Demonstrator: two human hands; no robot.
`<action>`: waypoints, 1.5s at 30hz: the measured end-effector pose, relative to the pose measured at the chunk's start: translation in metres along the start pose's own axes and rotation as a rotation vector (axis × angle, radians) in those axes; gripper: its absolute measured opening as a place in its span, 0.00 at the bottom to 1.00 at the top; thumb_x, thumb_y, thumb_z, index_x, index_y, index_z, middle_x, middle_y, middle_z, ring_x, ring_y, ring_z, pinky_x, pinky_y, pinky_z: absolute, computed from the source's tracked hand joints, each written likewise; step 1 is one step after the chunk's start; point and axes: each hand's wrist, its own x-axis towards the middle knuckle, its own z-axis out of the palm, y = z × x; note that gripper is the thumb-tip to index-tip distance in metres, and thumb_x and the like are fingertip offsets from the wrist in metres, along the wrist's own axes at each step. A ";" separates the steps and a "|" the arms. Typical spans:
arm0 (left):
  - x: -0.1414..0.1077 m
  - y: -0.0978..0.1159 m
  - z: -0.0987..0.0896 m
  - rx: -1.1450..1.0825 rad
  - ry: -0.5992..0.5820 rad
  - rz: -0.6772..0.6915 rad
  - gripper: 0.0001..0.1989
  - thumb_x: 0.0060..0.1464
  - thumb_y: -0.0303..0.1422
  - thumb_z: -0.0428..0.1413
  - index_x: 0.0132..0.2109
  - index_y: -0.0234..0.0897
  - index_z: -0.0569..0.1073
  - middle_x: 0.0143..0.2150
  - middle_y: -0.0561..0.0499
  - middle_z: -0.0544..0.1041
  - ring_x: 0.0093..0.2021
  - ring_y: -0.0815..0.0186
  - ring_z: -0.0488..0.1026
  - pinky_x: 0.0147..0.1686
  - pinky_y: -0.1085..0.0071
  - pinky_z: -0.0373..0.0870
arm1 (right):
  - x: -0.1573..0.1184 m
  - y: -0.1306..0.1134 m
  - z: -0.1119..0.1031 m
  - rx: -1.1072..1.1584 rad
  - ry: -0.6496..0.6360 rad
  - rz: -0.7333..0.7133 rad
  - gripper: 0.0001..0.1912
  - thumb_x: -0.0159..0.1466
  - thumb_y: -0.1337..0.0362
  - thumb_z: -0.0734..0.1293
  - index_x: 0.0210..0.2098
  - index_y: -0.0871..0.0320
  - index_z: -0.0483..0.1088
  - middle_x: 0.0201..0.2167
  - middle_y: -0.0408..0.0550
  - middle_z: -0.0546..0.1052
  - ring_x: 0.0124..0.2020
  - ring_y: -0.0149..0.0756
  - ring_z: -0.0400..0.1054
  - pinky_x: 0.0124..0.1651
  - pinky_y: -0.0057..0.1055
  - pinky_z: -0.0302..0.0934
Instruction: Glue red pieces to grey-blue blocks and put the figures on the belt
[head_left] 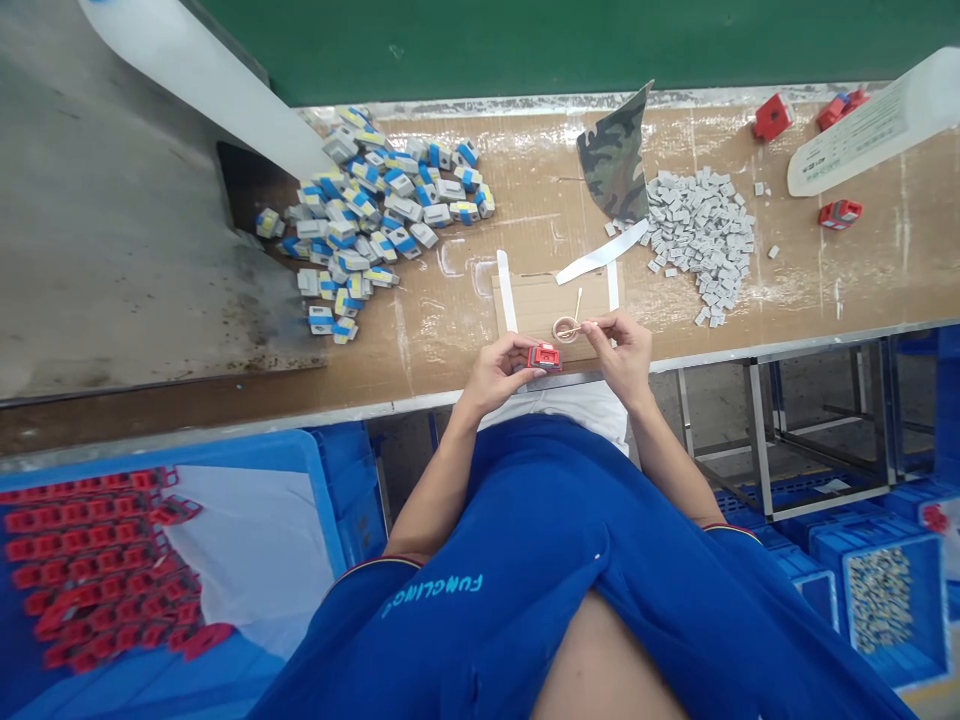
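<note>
L hand (499, 372) pinches a red piece (545, 357) betw. thumb & fingers, just over the tabletop's (442, 335) near edge, in front of the cardboard pad (529, 300); its recessed face is up; R hand (628, 355) has thumb & fingertips pressed tog. on a thin stick (573, 331), far end at the small round dish (556, 324) near the pad's near edge; can't tell if the tip touches what's inside; a 2nd stick (579, 300) leans at the dish's far rim.

Progress, as judged: this one piece looks mid-work, stick apart from it; lots of loose stock left, i.e. a big heap of grey, blue & yellow blocks (401, 208) toward the tabletop's L end, plus a heap of small pale tiles (701, 235) R of centre, beside the camo flap (616, 150); a few other red units (772, 118) lie toward the far R corner, status unclear; in the blue crate (319, 480) below the near edge, L side, red units in rows (82, 545) sit by a white sheet (255, 550), prob. a batch set out in order; can't tell if those are done or waiting.
</note>
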 end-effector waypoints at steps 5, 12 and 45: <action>0.000 -0.001 0.000 0.006 0.010 -0.018 0.23 0.51 0.39 0.77 0.48 0.34 0.80 0.50 0.41 0.86 0.49 0.59 0.86 0.50 0.64 0.85 | 0.001 0.007 0.000 0.152 0.057 0.111 0.27 0.66 0.35 0.72 0.36 0.54 0.75 0.30 0.45 0.83 0.30 0.33 0.76 0.35 0.31 0.71; -0.001 0.002 0.002 0.005 0.015 -0.022 0.23 0.51 0.39 0.77 0.49 0.34 0.80 0.50 0.40 0.87 0.48 0.59 0.87 0.50 0.64 0.85 | 0.002 -0.005 -0.002 0.218 0.110 0.110 0.27 0.64 0.35 0.74 0.36 0.54 0.74 0.30 0.44 0.84 0.30 0.33 0.78 0.36 0.31 0.73; 0.001 -0.001 0.003 -0.003 -0.027 0.045 0.21 0.54 0.39 0.76 0.48 0.34 0.79 0.46 0.43 0.86 0.45 0.62 0.87 0.44 0.70 0.85 | -0.017 -0.027 0.000 -0.053 -0.110 -0.287 0.14 0.74 0.52 0.70 0.37 0.53 0.79 0.31 0.45 0.86 0.29 0.34 0.78 0.35 0.32 0.72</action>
